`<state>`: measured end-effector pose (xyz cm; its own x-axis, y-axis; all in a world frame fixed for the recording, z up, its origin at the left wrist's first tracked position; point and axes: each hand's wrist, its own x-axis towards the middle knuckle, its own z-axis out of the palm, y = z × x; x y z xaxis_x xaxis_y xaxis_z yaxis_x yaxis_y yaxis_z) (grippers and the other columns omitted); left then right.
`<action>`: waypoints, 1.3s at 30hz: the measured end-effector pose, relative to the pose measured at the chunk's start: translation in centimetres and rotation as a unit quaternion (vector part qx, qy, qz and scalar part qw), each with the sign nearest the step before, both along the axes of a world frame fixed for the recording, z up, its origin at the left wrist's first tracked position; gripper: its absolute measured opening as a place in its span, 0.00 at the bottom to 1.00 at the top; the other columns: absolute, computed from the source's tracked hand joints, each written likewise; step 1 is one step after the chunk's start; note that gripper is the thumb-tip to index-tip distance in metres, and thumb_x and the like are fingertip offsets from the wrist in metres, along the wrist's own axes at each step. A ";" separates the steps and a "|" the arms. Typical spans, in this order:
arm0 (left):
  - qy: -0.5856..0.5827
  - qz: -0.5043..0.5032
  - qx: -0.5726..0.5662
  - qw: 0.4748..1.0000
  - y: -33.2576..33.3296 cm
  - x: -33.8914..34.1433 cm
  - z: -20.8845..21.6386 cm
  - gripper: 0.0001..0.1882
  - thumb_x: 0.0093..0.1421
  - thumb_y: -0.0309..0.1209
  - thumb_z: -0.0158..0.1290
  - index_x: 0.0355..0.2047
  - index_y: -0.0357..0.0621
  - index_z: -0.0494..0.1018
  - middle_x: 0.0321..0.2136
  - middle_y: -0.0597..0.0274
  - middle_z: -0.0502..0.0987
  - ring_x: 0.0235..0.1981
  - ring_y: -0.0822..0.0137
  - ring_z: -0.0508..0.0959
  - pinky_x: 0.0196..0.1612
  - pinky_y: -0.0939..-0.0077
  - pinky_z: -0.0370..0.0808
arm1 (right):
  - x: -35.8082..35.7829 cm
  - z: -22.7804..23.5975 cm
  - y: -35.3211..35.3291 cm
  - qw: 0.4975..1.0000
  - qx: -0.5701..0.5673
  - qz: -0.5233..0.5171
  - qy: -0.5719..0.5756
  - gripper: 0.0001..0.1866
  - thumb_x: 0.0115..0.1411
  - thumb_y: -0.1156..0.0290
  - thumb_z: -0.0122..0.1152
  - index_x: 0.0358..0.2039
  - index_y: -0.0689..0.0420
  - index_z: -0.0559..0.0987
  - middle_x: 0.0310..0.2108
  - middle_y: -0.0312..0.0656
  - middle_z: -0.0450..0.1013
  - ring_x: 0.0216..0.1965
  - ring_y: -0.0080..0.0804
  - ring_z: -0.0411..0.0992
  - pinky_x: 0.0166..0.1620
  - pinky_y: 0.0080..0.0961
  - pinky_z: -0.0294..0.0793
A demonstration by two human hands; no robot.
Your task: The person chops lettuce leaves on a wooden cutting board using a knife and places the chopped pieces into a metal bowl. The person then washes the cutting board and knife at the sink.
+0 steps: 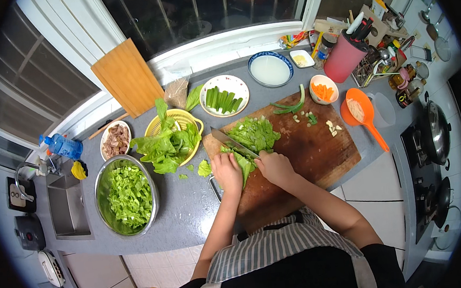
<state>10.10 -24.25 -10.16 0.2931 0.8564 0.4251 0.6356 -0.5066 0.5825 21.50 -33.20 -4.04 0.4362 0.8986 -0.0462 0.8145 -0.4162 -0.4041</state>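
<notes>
Green lettuce (255, 133), seemingly part-sliced, on the wooden board (317, 145); knife (234, 143) gripped in the right hand (274, 167); left hand (227, 171) against the lettuce, cannot tell whether clenched; cut greens (130, 195) already in the steel bowl (103, 200); large leaves (167, 149) left in the yellow basket (185, 116).

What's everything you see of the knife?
The knife has a broad, grey, metallic-looking blade; the right hand grips it and hides the handle. The blade slants over the left part of the cutting board, its far end toward the upper left, with green leaves on both sides, near the left hand. Edge contact with the board cannot be told.
</notes>
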 end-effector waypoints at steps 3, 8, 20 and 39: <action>-0.135 -0.044 -0.068 0.988 1.0 -1.5 0.9 0.04 0.58 0.24 0.48 0.31 0.36 0.71 0.33 0.50 0.71 0.38 0.50 0.70 0.44 0.64 0.67 | 0.1 3.1 -0.6 1.000 0.015 -0.002 -0.007 0.14 0.59 0.59 0.54 0.26 0.58 0.71 0.19 0.52 0.73 0.24 0.54 0.73 0.28 0.47 0.73; -0.064 -0.044 0.001 0.997 0.0 -1.9 0.7 0.05 0.51 0.22 0.54 0.29 0.37 0.71 0.35 0.51 0.72 0.38 0.51 0.71 0.42 0.63 0.69 | -0.5 5.6 -1.3 0.998 -0.050 0.036 -0.018 0.14 0.60 0.60 0.53 0.26 0.58 0.72 0.20 0.50 0.74 0.25 0.51 0.75 0.29 0.44 0.75; -0.088 -0.074 -0.017 0.993 0.0 -2.3 1.0 0.04 0.49 0.22 0.56 0.27 0.38 0.74 0.31 0.53 0.73 0.36 0.52 0.73 0.39 0.66 0.71 | -0.6 0.9 -0.7 1.000 -0.020 0.007 -0.006 0.15 0.59 0.59 0.54 0.26 0.59 0.72 0.20 0.51 0.73 0.25 0.53 0.75 0.29 0.45 0.75; 0.018 -0.138 0.010 0.990 -0.3 -2.9 0.2 0.04 0.48 0.22 0.55 0.26 0.37 0.74 0.31 0.55 0.73 0.35 0.53 0.72 0.39 0.65 0.72 | -2.5 1.2 -0.6 0.999 -0.042 0.027 0.013 0.15 0.59 0.59 0.54 0.27 0.60 0.74 0.21 0.53 0.74 0.25 0.53 0.75 0.30 0.45 0.75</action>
